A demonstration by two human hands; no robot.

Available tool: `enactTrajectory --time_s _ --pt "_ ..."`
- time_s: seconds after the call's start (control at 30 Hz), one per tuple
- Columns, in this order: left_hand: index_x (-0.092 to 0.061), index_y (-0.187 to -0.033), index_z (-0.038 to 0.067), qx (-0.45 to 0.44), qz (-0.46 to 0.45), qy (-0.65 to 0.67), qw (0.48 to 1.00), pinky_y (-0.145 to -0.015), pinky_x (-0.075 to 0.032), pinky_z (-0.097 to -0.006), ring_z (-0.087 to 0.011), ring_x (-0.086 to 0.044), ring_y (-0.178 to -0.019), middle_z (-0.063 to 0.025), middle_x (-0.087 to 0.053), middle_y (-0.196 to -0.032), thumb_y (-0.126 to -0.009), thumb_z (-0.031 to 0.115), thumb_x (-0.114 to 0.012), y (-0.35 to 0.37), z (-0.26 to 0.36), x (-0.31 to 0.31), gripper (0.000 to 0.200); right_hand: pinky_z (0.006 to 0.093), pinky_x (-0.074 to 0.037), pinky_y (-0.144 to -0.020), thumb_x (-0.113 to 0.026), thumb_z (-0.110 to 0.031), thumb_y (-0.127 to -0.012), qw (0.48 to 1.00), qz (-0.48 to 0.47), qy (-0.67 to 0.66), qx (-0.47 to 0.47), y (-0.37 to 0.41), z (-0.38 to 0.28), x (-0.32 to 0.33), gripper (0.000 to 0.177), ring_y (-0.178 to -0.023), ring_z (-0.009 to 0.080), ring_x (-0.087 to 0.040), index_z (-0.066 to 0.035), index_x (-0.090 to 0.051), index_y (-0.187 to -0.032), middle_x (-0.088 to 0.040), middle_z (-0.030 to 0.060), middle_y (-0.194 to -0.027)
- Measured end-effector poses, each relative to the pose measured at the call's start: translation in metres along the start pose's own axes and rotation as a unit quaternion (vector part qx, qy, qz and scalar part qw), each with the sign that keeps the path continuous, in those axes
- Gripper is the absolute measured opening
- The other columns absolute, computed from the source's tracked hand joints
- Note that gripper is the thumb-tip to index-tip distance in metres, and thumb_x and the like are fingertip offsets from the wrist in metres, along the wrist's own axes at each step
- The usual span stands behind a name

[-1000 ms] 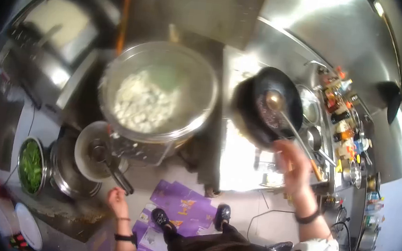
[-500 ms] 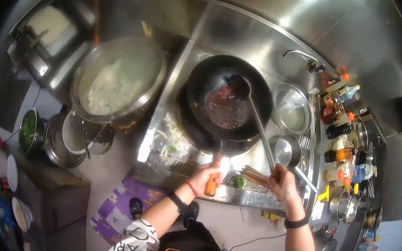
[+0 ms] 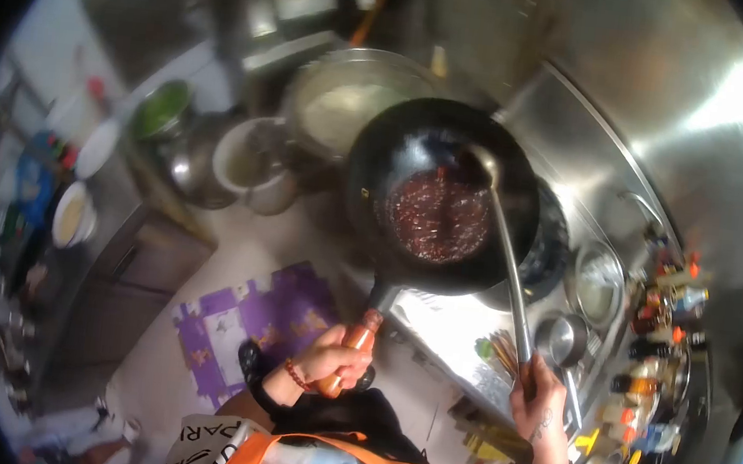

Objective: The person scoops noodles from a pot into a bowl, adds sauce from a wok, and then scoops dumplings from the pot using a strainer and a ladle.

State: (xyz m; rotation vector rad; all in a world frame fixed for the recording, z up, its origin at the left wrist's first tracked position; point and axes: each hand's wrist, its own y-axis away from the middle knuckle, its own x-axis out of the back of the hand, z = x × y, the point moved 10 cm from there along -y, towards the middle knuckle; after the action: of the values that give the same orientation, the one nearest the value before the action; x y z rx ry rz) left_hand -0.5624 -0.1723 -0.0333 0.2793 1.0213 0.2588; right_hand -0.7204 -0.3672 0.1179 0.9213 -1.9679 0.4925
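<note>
Fingers wrapped round the orange wooden grip of a black wok (image 3: 368, 182), my left hand (image 3: 326, 359) carries it tilted, over the stove's left edge. Dark red, bubbling sauce (image 3: 438, 216) lies in the bottom of the wok. My right hand (image 3: 540, 399) is closed on the long handle of a ladle (image 3: 509, 256). The ladle's bowl reaches into the wok near its far right side, mostly dark and hard to make out. Just left of my right hand, a bundle of thin sticks (image 3: 501, 353) lies on the steel stove top (image 3: 448, 322).
A large pot (image 3: 372, 58) stands behind the wok, partly covered by it. Right of the stove are a bowl (image 3: 597, 283), a small saucepan (image 3: 561, 338) and several sauce bottles (image 3: 636, 385). A white bucket (image 3: 249, 151) and a bowl of greens (image 3: 162, 110) stand left.
The wok has moved left from its burner toward the stove's left edge, with the ladle still in it. Both hands keep their holds. My view has turned left.
</note>
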Motion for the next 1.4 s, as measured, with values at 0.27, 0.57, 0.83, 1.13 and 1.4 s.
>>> enactTrajectory --time_s 0.27,0.57,0.83,1.13,1.4 --pt "-0.045 -0.09 0.007 -0.237 0.127 -0.039 0.962 -0.044 -0.039 -0.025 -0.007 -0.043 -0.049 0.0003 -0.045 -0.064 -0.083 0.003 -0.059 0.234 0.102 0.098 0.016 0.0349 -0.049 -0.054 -0.054 0.001 -0.076 0.962 -0.116 0.035 0.246 0.0 -0.181 -0.153 0.054 -0.056 0.0319 -0.059 0.005 -0.044 -0.129 -0.057 0.0186 -0.068" --pt "-0.042 -0.094 0.008 -0.338 0.382 -0.126 0.851 -0.045 -0.042 -0.0265 -0.009 -0.046 -0.05 -0.0005 -0.047 -0.068 -0.082 0.002 -0.059 0.498 0.189 0.242 0.022 0.0303 -0.047 -0.085 -0.058 0.001 -0.078 0.887 -0.214 -0.138 0.385 -0.045 -0.483 -0.319 0.049 -0.104 0.0243 -0.061 0.005 -0.047 -0.126 -0.061 0.024 -0.11" --pt "-0.041 -0.093 0.005 -0.375 0.48 -0.098 0.787 -0.04 -0.041 -0.0282 -0.011 -0.047 -0.045 -0.0023 -0.046 -0.063 -0.08 -0.004 -0.05 0.626 0.227 0.331 0.019 0.0338 -0.051 -0.065 -0.06 -0.001 -0.077 0.841 -0.27 -0.144 0.447 -0.025 -0.621 -0.455 0.052 -0.073 0.0307 -0.066 -0.003 -0.048 -0.128 -0.062 0.0227 -0.084" --pt "-0.046 -0.108 0.001 -0.376 0.597 -0.146 0.694 -0.041 -0.043 -0.0258 -0.0107 -0.05 -0.045 -0.0015 -0.05 -0.062 -0.076 -0.003 -0.053 0.682 0.22 0.386 0.033 0.0371 -0.051 -0.064 -0.061 -0.001 -0.074 0.83 -0.274 -0.025 0.486 -0.037 -0.657 -0.467 0.055 -0.07 0.0348 -0.063 -0.007 -0.05 -0.127 -0.061 0.0227 -0.082" --pt "-0.05 -0.105 0.0 -0.356 0.649 -0.204 0.64 -0.042 -0.041 -0.0271 -0.0108 -0.051 -0.047 -0.0029 -0.053 -0.063 -0.075 0.002 -0.057 0.695 0.231 0.392 0.031 0.0362 -0.052 -0.064 -0.06 0.001 -0.075 0.802 -0.292 -0.112 0.51 -0.032 -0.658 -0.489 0.055 -0.071 0.0342 -0.064 -0.006 -0.05 -0.128 -0.063 0.0221 -0.095"
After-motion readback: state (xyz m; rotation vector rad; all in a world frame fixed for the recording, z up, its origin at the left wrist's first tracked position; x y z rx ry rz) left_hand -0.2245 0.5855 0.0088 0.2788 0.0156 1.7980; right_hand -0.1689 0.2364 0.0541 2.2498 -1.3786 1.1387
